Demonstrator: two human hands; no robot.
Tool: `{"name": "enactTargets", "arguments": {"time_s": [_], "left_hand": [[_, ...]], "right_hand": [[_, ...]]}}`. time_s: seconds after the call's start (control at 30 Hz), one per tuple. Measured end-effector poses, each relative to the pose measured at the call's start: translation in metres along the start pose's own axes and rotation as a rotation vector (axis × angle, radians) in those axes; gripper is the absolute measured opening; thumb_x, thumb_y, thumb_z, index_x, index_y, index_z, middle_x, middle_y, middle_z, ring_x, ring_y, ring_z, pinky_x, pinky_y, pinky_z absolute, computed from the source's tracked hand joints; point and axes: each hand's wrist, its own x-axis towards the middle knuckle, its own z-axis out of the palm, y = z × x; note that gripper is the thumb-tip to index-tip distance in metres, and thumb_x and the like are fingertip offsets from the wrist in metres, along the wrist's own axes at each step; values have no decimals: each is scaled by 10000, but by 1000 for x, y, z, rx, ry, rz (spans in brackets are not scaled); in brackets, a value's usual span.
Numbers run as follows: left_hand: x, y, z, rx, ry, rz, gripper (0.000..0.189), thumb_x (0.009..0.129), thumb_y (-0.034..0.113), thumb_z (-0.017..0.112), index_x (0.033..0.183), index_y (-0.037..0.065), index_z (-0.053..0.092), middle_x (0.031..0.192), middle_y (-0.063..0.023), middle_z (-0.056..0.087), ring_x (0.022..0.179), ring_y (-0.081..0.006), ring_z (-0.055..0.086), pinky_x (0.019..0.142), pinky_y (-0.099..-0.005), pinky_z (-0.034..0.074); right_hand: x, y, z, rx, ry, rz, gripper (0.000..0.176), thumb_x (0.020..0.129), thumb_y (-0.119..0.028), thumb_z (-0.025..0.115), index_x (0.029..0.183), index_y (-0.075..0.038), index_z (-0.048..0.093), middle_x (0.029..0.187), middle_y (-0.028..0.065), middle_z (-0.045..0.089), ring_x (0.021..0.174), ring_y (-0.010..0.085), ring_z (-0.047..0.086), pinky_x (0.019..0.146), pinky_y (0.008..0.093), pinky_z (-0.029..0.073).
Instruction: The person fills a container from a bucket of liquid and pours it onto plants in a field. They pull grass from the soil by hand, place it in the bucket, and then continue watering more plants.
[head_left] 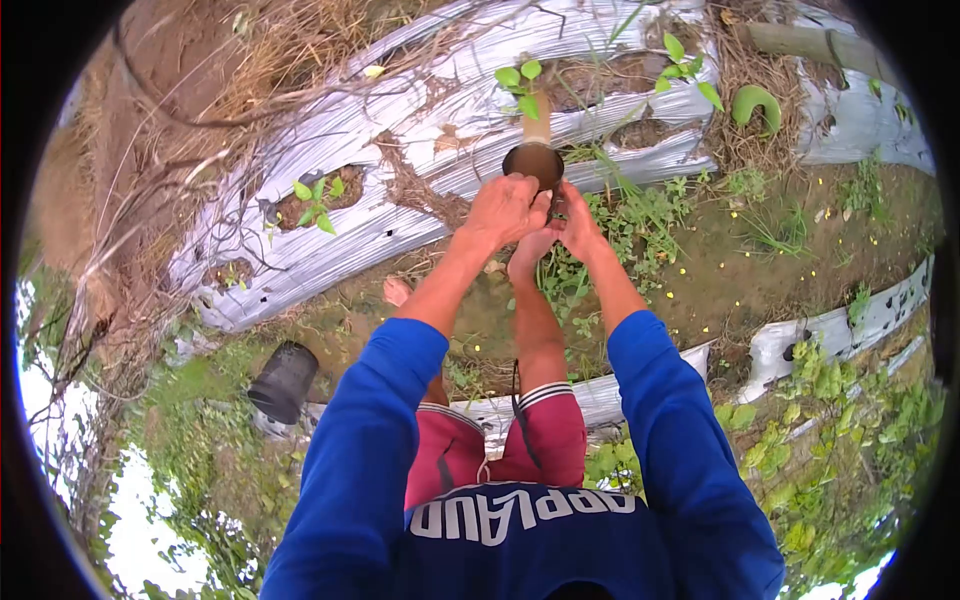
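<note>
A brown can-like cylinder (534, 161), its round open end facing up at me, sits between my hands over the edge of the plastic-covered bed. A pale wooden stick (537, 118) shows just beyond its rim, in line with it. My left hand (506, 212) has its fingers curled at the near rim. On the other side, my right hand (577, 228) closes its fingers and thumb against the can's lower side. The can's lower part is hidden by the fingers. Just past the stick, a leafy seedling (520, 85) grows from the bed.
Silvery plastic mulch (330, 130) covers the bed, with soil holes and further seedlings (317, 203) (688, 70). A curved green piece (756, 107) lies on dry straw. A black bucket (284, 382) stands at left. Weeds (640, 225) edge the soil path, and dry branches (130, 230) lie far left.
</note>
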Motion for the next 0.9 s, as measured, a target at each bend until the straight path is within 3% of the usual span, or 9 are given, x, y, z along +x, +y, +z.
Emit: {"name": "enactTargets", "arguments": {"time_s": [0.17, 0.27, 0.33, 0.47, 0.53, 0.67, 0.7, 0.9], "left_hand": [[-73, -13, -10, -56, 100, 23, 216, 867, 219, 573, 840, 6, 597, 799, -212, 617, 757, -411, 610, 698, -491, 496], [-114, -37, -13, -106, 183, 46, 199, 869, 201, 573, 848, 4, 595, 809, -214, 621, 754, -409, 612, 689, -489, 498], [-142, -58, -18, -162, 148, -103, 199, 874, 200, 570, 843, 5, 598, 821, -215, 626, 759, -418, 614, 697, -497, 495], [-182, -109, -34, -247, 221, -246, 252, 881, 214, 554, 819, -23, 615, 810, -255, 630, 777, -443, 618, 698, -515, 491], [-194, -136, -42, -265, 244, -309, 293, 883, 240, 537, 820, -32, 625, 800, -273, 634, 797, -458, 620, 708, -517, 492], [-206, -187, -58, -266, 220, -439, 364, 891, 306, 515, 803, -23, 646, 774, -271, 641, 798, -461, 626, 733, -512, 493], [-208, -199, -62, -253, 199, -447, 378, 894, 320, 509, 806, -21, 648, 783, -273, 642, 803, -461, 626, 745, -510, 492], [-223, -241, -84, -253, 222, -460, 422, 898, 368, 494, 791, -8, 653, 811, -250, 662, 834, -436, 636, 791, -496, 485]], "right_hand": [[-20, 21, 38, -104, 105, -135, 477, 956, -532, 428, 1245, -164, 518, 1118, 44, 577, 904, 184, 561, 773, 349, 459], [-23, 40, 60, -206, -14, -80, 432, 953, -530, 449, 1191, -183, 546, 1070, 13, 593, 875, 163, 565, 778, 346, 451], [-17, 60, 80, -265, -34, -41, 401, 947, -536, 469, 1142, -199, 562, 1029, -3, 605, 843, 145, 566, 771, 350, 446], [1, 104, 127, -371, -44, 146, 450, 926, -572, 481, 1177, -206, 556, 1029, 8, 602, 828, 151, 559, 746, 339, 454], [9, 121, 156, -463, 46, 242, 490, 910, -593, 485, 1196, -202, 557, 1033, 20, 594, 821, 170, 550, 722, 341, 460], [24, 155, 200, -545, 37, 240, 592, 865, -657, 485, 1219, -186, 543, 1025, 50, 579, 804, 194, 535, 698, 354, 463], [30, 160, 205, -603, 1, 266, 644, 873, -688, 440, 1308, -216, 487, 1089, 51, 566, 814, 185, 568, 681, 325, 458], [49, 185, 242, -610, 21, 299, 628, 886, -670, 439, 1262, -169, 486, 1019, 80, 554, 744, 185, 546, 640, 335, 468]]}}
